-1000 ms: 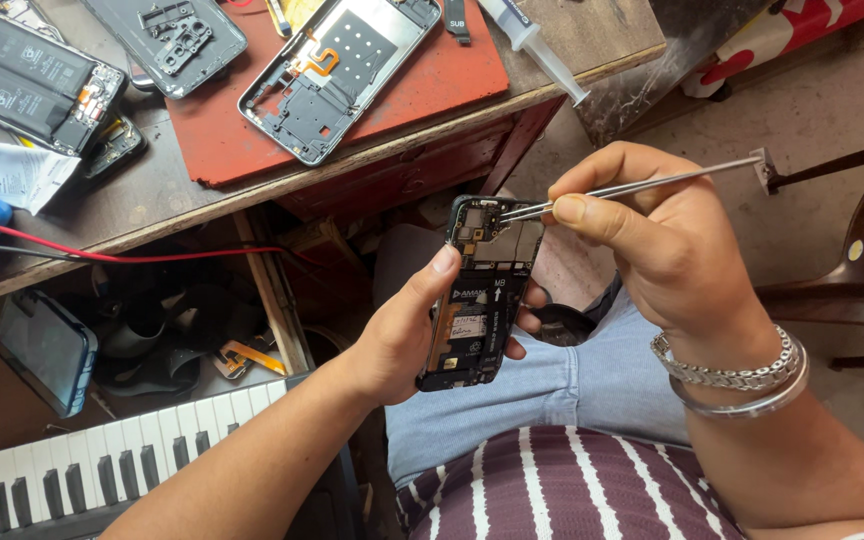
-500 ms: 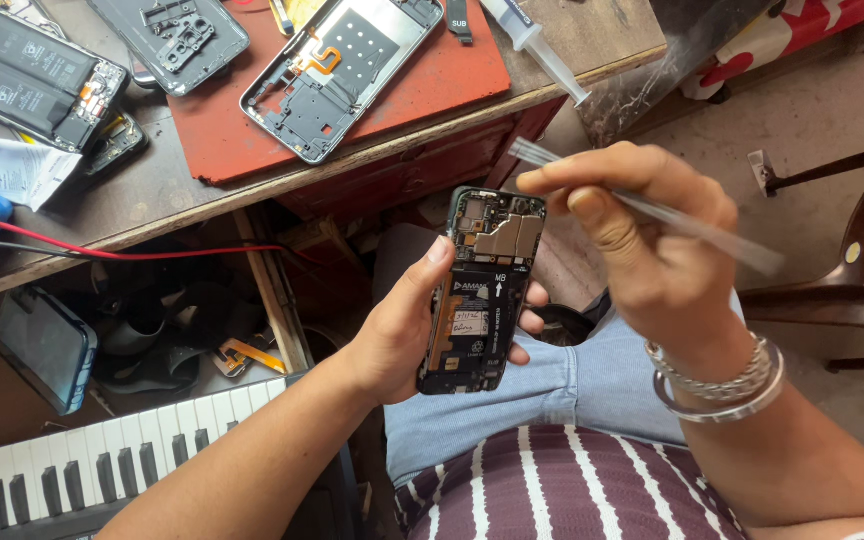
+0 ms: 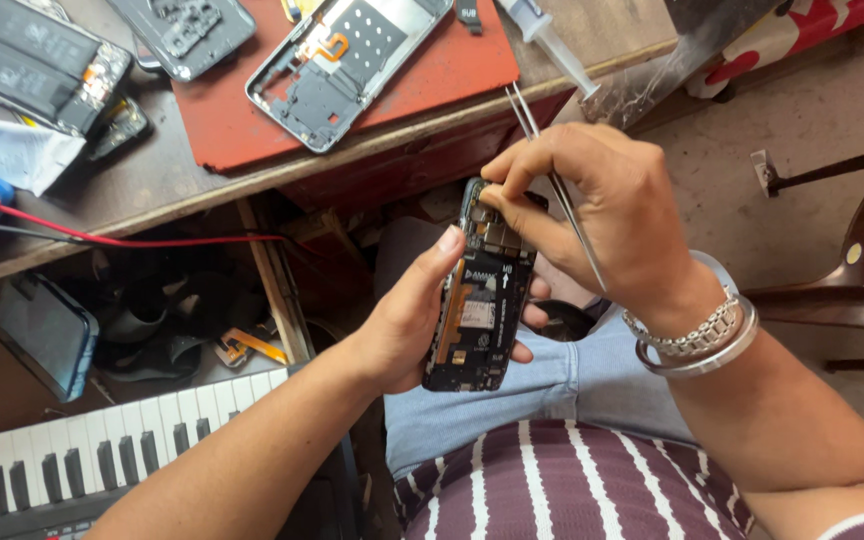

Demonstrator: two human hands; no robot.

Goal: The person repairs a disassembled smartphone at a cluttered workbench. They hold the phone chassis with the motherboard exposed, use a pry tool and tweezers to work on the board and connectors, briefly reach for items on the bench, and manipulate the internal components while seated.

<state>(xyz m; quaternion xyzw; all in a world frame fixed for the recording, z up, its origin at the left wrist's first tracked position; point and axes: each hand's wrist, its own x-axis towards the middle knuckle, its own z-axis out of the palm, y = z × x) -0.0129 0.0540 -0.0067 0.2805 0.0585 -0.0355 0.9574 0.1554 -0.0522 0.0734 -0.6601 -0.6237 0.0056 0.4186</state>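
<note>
Over the lap, the left hand (image 3: 407,320) grips an opened phone (image 3: 479,290) — the right hand (image 3: 592,215), tweezers (image 3: 557,185) now swung aside from a second ago, pinches its top edge with bare fingertips.

- The left hand (image 3: 407,325) is cupped palm-up, its forearm running in from the lower left; the thumb lies straight along one side of what it grips, and the fingers (image 3: 524,318) curl round from behind, their tips showing on the other side.
- The right hand (image 3: 592,215) arches above the left hand's fingers, knuckles up, wrist bent; its thumb and forefinger pinch together, tips pressed down just beyond the left thumb's tip.
- The right forearm enters from the lower right.
</note>
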